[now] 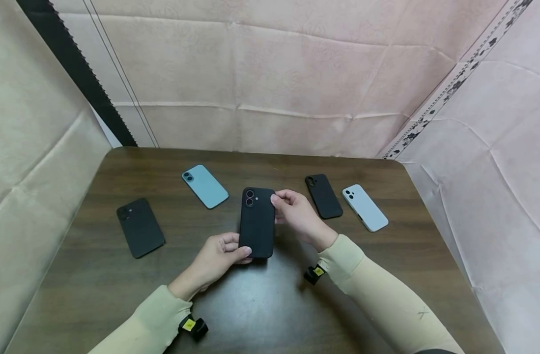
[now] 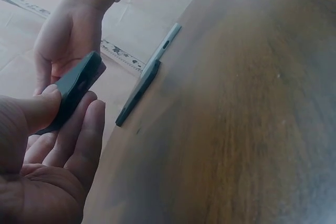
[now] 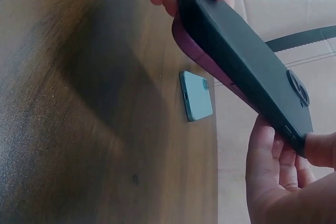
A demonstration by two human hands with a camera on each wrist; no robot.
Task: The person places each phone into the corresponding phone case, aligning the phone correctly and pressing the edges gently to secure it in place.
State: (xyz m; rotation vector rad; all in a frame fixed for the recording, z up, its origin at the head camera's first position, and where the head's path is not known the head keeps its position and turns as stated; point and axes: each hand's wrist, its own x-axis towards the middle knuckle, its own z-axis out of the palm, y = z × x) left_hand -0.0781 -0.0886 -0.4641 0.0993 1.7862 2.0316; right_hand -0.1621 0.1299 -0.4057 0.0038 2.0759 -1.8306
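Observation:
Both hands hold a phone in a black case [image 1: 257, 223] above the middle of the table. My left hand [image 1: 223, 255] pinches its lower left corner, thumb on the back. At the upper right edge, my right hand [image 1: 298, 216] grips it between thumb and fingers. In the right wrist view a purple-pink phone [image 3: 197, 51] juts out from under the black case [image 3: 236, 40] along one side, widest at the left hand's end. The camera end sits by the right hand. The phone's screen side is hidden in the head view.
On the brown table [image 1: 75, 295] lie a black phone or case [image 1: 140, 228] at left, a light blue phone [image 1: 205, 187] behind, and, at right, a black case [image 1: 324, 196] and a white phone [image 1: 365, 208]. Pale cloth [image 1: 274, 73] hangs around the table's back and sides.

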